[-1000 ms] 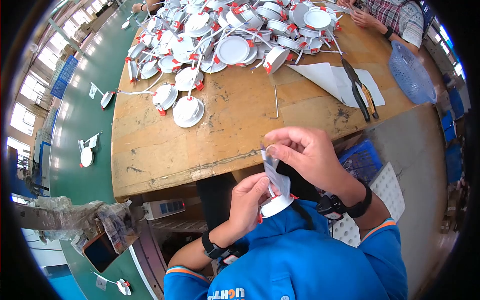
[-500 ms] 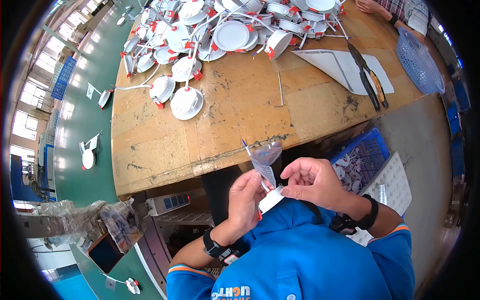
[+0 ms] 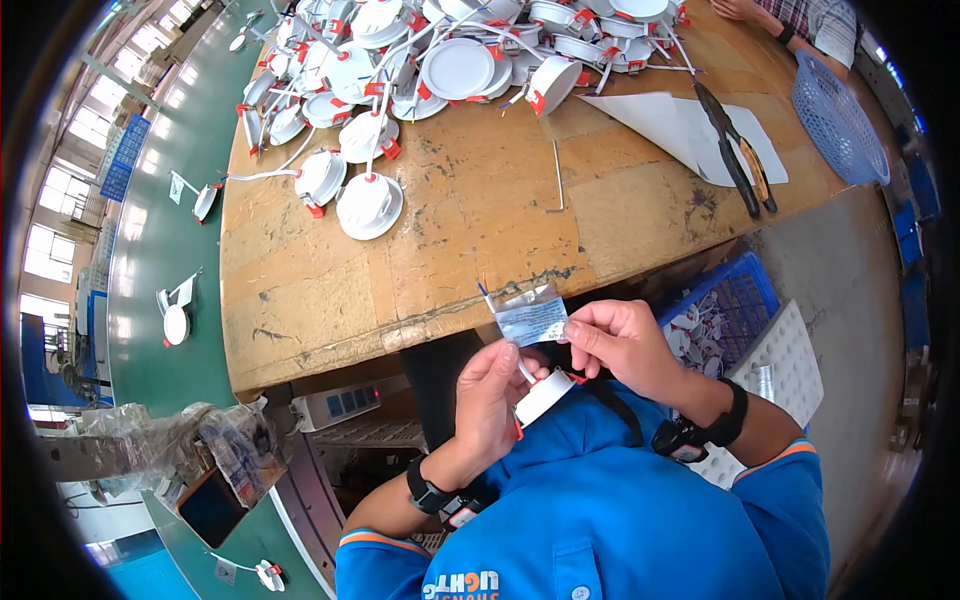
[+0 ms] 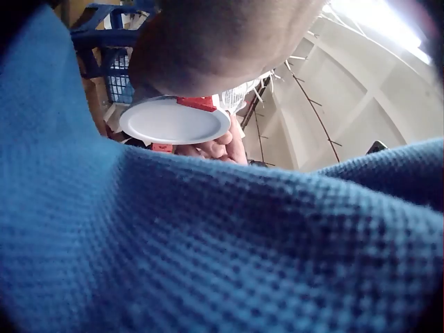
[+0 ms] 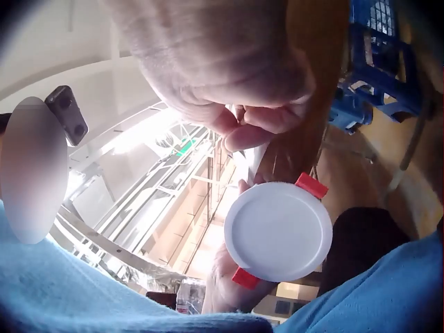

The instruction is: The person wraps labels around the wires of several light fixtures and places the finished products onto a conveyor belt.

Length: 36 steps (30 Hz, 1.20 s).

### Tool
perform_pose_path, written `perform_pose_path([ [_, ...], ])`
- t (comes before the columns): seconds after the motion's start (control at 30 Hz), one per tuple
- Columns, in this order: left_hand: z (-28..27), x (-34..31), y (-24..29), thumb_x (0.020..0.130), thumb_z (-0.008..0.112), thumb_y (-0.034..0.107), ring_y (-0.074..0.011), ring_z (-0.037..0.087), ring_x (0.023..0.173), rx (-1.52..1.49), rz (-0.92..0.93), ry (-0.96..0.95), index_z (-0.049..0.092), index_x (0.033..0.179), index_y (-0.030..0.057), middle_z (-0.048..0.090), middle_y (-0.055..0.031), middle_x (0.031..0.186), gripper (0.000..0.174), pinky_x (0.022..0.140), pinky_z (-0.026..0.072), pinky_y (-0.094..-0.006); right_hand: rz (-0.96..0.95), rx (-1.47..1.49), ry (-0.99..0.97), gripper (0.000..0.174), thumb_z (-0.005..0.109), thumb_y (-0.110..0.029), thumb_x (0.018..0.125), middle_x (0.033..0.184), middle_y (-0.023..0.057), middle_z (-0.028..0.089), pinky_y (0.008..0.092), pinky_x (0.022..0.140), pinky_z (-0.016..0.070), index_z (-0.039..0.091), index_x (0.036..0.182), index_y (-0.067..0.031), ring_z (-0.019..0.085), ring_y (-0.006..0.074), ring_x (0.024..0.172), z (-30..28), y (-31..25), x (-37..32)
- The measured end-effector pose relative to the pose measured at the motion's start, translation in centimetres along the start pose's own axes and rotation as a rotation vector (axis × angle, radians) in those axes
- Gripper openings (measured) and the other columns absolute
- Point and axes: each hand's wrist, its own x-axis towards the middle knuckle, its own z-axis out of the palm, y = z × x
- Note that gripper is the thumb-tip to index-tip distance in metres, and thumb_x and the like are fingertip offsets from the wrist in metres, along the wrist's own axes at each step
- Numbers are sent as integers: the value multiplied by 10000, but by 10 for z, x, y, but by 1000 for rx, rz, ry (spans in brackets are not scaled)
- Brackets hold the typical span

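A round white lamp with red clips is gripped by the left hand, which also holds its white cable near the thumb. The right hand pinches the lower right corner of a small printed clear bag, spread flat above the lamp beside the cable's blue end. In the left wrist view the lamp's white face shows beneath the left hand. The right wrist view shows the lamp's face below the curled fingers of the right hand.
Many similar lamps are heaped on the worn table. Pliers lie on white paper, left of a blue basket; a hex key lies nearby. Lamps rest on the green belt at left. Another person's arm shows top right.
The right hand has moved from beside the lamp up to the bag and pinches its corner. The bag, crumpled and upright before, is flattened with its print facing the head camera.
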Motion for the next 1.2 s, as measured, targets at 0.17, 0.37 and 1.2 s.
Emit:
perform_pose_path([
  [0.17, 1, 0, 0, 898, 509, 164, -172, 578, 729, -14, 8, 7, 586, 912, 18, 601, -92, 802, 165, 693, 489, -305, -53, -130, -2, 192, 541, -150, 871, 584, 7, 539, 191, 441, 366, 604, 854, 31, 467, 39, 497, -7, 4, 6],
  [0.37, 0, 0, 0, 896, 513, 170, -175, 585, 723, 4, 6, 28, 587, 911, 17, 608, -97, 807, 171, 694, 491, -310, -37, -187, 32, 178, 557, -143, 863, 567, -2, 531, 197, 431, 348, 611, 849, 26, 446, 33, 491, -7, 1, 7],
  [1.2, 6, 0, -1, 887, 524, 257, -158, 606, 688, 73, 26, 76, 538, 839, 71, 607, -79, 746, 192, 635, 517, -291, -187, -429, 114, 172, 591, -122, 821, 585, 129, 571, 271, 482, 414, 614, 809, 48, 512, 102, 520, -6, 0, 12],
])
